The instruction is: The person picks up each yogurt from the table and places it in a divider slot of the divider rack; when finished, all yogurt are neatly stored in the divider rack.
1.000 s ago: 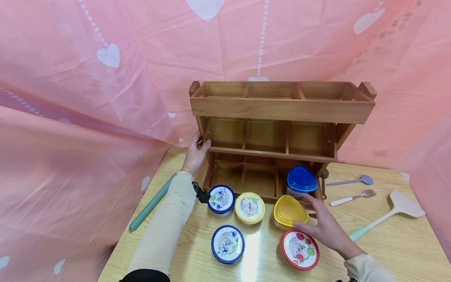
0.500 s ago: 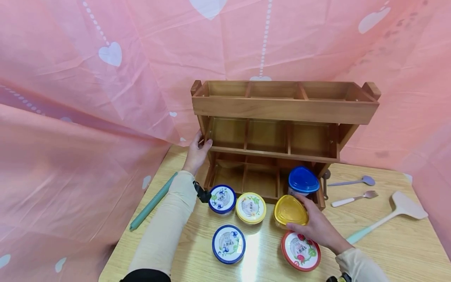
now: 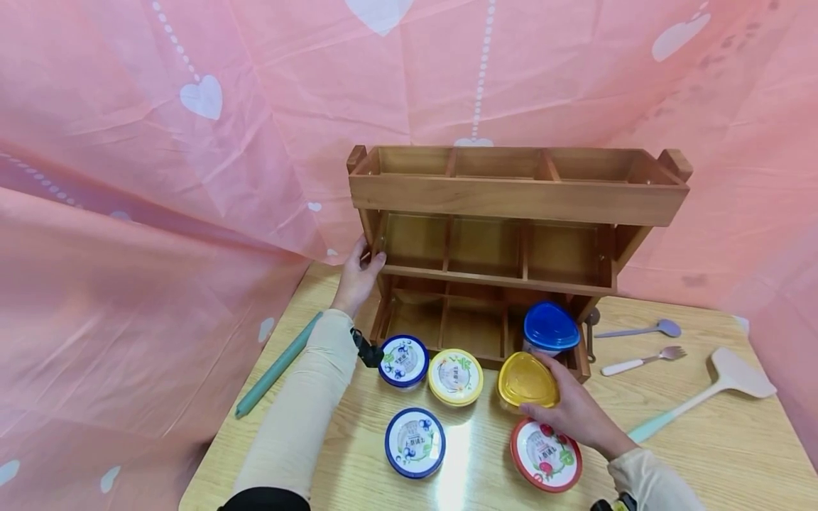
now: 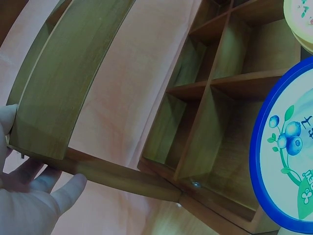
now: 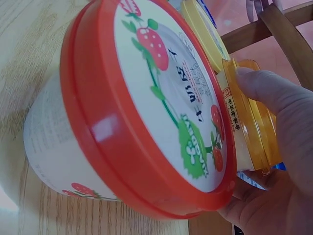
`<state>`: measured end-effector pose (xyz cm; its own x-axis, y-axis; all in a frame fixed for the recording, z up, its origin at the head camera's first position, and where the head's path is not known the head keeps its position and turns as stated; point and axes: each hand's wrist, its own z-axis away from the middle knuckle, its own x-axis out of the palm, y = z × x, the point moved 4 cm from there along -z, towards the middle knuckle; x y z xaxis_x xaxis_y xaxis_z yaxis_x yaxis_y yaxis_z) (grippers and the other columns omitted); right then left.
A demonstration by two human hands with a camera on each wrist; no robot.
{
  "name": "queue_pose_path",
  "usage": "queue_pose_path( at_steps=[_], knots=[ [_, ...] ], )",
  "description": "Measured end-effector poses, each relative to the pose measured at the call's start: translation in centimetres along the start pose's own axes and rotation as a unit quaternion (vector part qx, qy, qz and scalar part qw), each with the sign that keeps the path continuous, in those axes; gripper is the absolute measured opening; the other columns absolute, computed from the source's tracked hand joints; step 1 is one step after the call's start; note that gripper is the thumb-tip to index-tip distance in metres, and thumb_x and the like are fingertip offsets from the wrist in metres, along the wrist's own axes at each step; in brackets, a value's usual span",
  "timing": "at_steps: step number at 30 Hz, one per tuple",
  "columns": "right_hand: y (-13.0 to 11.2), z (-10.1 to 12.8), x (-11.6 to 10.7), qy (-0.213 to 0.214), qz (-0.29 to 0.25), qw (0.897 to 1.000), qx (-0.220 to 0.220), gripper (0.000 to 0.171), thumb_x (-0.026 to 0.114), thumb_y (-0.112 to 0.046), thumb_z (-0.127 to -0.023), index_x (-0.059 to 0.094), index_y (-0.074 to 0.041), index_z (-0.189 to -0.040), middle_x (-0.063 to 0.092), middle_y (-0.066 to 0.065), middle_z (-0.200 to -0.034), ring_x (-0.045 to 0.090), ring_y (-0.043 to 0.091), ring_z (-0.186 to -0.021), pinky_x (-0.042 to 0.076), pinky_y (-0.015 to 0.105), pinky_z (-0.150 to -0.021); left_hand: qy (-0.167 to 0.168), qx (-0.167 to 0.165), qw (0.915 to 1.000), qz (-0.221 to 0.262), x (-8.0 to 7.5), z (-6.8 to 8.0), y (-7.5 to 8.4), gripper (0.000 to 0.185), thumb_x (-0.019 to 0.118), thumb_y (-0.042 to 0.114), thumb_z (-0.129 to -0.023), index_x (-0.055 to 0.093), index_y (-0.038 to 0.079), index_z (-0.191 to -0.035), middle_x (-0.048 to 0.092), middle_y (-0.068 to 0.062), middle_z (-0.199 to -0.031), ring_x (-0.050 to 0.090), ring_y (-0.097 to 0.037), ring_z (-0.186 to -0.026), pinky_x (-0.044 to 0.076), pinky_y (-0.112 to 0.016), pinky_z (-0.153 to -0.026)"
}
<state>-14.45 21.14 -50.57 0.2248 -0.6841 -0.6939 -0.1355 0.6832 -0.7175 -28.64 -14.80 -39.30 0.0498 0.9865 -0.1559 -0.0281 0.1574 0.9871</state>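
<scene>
A three-tier wooden rack with divided trays stands at the back of the table. My left hand grips its left side at the middle tier, thumb in front; in the left wrist view the fingers lie against the wood. My right hand holds a tub with a clear yellow lid, thumb at its near side and fingers at the far right. In the right wrist view the thumb presses the yellow rim. A blue-lidded tub sits in the bottom tier's right compartment.
A red-lidded strawberry tub stands just in front of the right hand. Two blueberry tubs and a yellow-rimmed tub stand left of it. A spatula, fork and spoons lie right; a green rod lies left.
The right hand has moved left and closed round the yellow-lidded tub, having been apart on its right side. The left hand keeps its hold on the rack.
</scene>
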Motion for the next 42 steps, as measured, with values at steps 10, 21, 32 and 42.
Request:
queue_pose_path(
  at_steps=[10, 21, 32, 42],
  knots=[
    [-0.5, 0.3, -0.4, 0.006, -0.017, 1.000, -0.005, 0.096, 0.084, -0.035, -0.077, 0.030, -0.007, -0.151, 0.048, 0.020, -0.139, 0.054, 0.035, -0.117, 0.053, 0.026, -0.087, 0.002, -0.002, 1.0000, -0.002, 0.0, 0.0, -0.2, 0.061, 0.049, 0.018, -0.104, 0.021, 0.021, -0.158, 0.029, -0.012, -0.160, 0.031, -0.034, -0.146, 0.032, -0.044, -0.118],
    [-2.9, 1.2, -2.9, 0.020, -0.044, 0.999, -0.008, 0.096, 0.084, -0.028, -0.078, 0.027, -0.005, -0.151, 0.044, 0.025, -0.138, 0.057, 0.041, -0.114, 0.058, 0.029, -0.083, 0.002, 0.009, 1.0000, 0.000, 0.0, -0.1, -0.4, 0.063, 0.050, 0.016, -0.103, 0.020, 0.019, -0.158, 0.029, -0.013, -0.160, 0.031, -0.035, -0.146, 0.033, -0.045, -0.118],
    [-5.1, 1.3, -4.9, 0.044, -0.051, 0.997, -0.042, 0.095, 0.083, -0.023, -0.080, 0.025, -0.007, -0.153, 0.046, 0.023, -0.136, 0.058, 0.036, -0.110, 0.051, 0.013, -0.079, 0.008, 0.002, 1.0000, 0.001, 0.0, -0.6, -1.1, 0.063, 0.051, 0.021, -0.103, 0.020, 0.024, -0.158, 0.029, -0.010, -0.160, 0.031, -0.033, -0.146, 0.032, -0.046, -0.118],
    [-6.5, -0.8, -4.4, 0.049, -0.046, 0.997, -0.034, 0.097, 0.083, -0.030, -0.081, 0.023, -0.010, -0.154, 0.044, 0.019, -0.139, 0.054, 0.036, -0.119, 0.051, 0.023, -0.088, 0.023, 0.018, 0.9995, -0.015, -0.1, -1.8, -3.1, 0.061, 0.052, 0.028, -0.103, 0.023, 0.033, -0.157, 0.032, -0.006, -0.159, 0.035, -0.030, -0.145, 0.035, -0.045, -0.117]
  ],
)
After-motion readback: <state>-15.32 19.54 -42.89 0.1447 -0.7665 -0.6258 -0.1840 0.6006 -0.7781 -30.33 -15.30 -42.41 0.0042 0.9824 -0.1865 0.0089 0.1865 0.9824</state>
